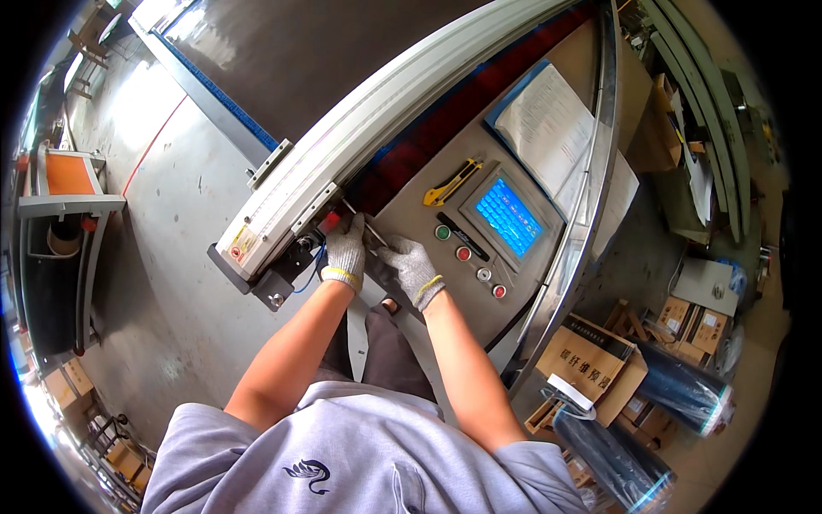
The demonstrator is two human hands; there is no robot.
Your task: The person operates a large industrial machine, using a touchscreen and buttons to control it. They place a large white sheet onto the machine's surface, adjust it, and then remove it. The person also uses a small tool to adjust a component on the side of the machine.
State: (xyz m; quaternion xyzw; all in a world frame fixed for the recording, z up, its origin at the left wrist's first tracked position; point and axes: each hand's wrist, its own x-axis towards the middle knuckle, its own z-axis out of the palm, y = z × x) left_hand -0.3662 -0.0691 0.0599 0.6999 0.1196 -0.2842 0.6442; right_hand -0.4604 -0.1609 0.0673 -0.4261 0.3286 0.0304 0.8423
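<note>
Both hands wear light grey knit gloves with yellow cuffs. My left hand [345, 253] is at the end of a long white machine beam [377, 103], its fingers closed beside a small red part [330, 222]; what they grip is hidden. Close by on the right, my right hand [411, 265] pinches a thin metal rod [374, 233] that slants up towards the beam. The rod's exact kind is too small to tell. Under the left hand, a blue tube or cable [315, 272] hangs near a dark bracket [272, 287].
Right of my hands, a control panel holds a lit blue touchscreen [509, 218], several round buttons [463, 254], a yellow utility knife [452, 182] and a black pen-like object [463, 237]. An open binder [548, 128] lies behind. Cardboard boxes [591, 364] and wrapped dark rolls [681, 385] stand lower right.
</note>
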